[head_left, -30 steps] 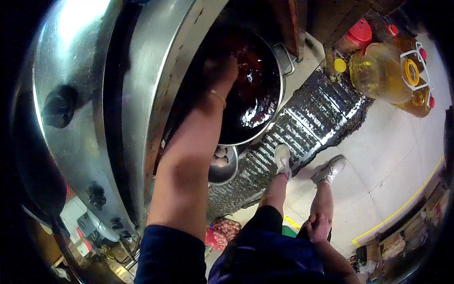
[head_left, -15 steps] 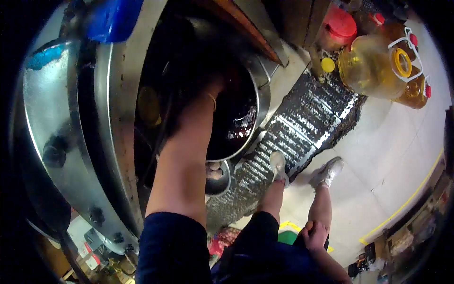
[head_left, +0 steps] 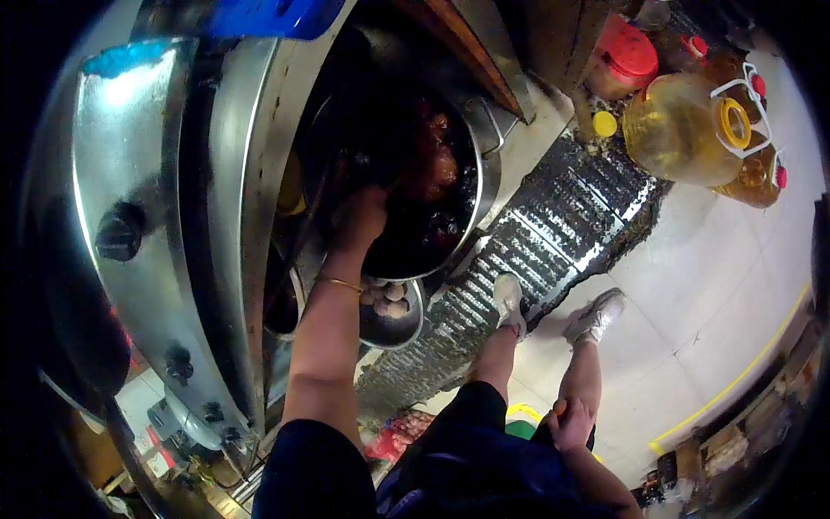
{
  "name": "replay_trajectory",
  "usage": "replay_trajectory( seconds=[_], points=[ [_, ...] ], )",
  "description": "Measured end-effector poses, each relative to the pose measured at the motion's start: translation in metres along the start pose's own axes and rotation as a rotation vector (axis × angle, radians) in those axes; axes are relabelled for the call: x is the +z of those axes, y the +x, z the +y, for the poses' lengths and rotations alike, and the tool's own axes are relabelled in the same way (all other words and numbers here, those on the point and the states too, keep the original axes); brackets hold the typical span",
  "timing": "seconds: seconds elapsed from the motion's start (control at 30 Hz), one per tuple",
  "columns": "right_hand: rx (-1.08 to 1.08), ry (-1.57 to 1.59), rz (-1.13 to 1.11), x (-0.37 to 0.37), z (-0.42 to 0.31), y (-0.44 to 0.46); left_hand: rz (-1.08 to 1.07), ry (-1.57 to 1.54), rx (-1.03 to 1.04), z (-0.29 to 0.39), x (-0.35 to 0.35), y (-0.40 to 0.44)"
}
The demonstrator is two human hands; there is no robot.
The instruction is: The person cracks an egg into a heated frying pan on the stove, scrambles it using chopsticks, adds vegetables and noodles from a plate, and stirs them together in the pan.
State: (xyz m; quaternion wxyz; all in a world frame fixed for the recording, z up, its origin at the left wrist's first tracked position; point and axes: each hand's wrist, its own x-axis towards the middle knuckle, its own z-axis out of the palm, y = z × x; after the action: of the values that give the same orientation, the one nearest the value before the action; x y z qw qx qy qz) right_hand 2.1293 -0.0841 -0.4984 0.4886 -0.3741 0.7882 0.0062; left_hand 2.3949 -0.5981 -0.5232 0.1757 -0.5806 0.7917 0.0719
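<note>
A wide metal pot point(head_left: 477, 208) of dark liquid shows glossy reddish-brown pieces point(head_left: 437, 164) at its surface. Over the pot's near left side is my left hand point(head_left: 361, 214), with a bangle at the wrist; its fingers look closed, and what they hold is lost in shadow. Just below the pot, beside my forearm, a metal bowl point(head_left: 406, 333) contains several round pale lumps point(head_left: 391, 301). My right hand point(head_left: 572, 426) rests by my right knee with fingers curled, a small orange spot showing at them that I cannot make out.
A steel stove front with knobs point(head_left: 119, 232) runs along the left. Beside the pot lies a dark, wet floor grate point(head_left: 553, 216) under my left shoe. Large oil jugs point(head_left: 679, 130) and a red-lidded container point(head_left: 627, 56) stand at upper right. A red net bag point(head_left: 402, 432) lies below.
My left hand has drawn back toward me from deeper over the pot, and reddish-brown pieces now show more clearly. A blue object has come into view at the top. My right hand stays near the knee.
</note>
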Motion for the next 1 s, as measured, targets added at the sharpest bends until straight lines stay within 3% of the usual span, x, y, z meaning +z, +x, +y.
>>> replay_trajectory(
  seconds=[0.2,0.4,0.6,0.7,0.8,0.9,1.0],
  points=[
    [-0.026,-0.041,-0.014,0.003,0.004,-0.005,-0.004,0.194,0.118,-0.007,0.017,0.005],
    [-0.068,-0.066,0.007,0.010,0.009,-0.007,-0.058,0.341,0.159,0.007,-0.044,-0.020],
    [-0.073,-0.136,-0.004,0.009,0.010,-0.006,-0.258,0.342,-0.131,0.002,-0.070,-0.054],
    [-0.066,-0.118,-0.009,0.003,0.008,-0.005,-0.413,0.233,-0.082,-0.012,-0.047,-0.052],
    [-0.057,-0.081,-0.016,0.009,0.018,-0.003,-0.271,0.129,-0.041,-0.040,0.016,-0.042],
    [-0.103,-0.133,0.070,0.009,0.019,-0.007,-0.364,0.130,0.031,-0.037,0.045,-0.033],
    [-0.070,-0.099,-0.010,-0.001,0.010,-0.007,-0.505,0.209,-0.098,0.017,0.010,-0.034]
  ],
)
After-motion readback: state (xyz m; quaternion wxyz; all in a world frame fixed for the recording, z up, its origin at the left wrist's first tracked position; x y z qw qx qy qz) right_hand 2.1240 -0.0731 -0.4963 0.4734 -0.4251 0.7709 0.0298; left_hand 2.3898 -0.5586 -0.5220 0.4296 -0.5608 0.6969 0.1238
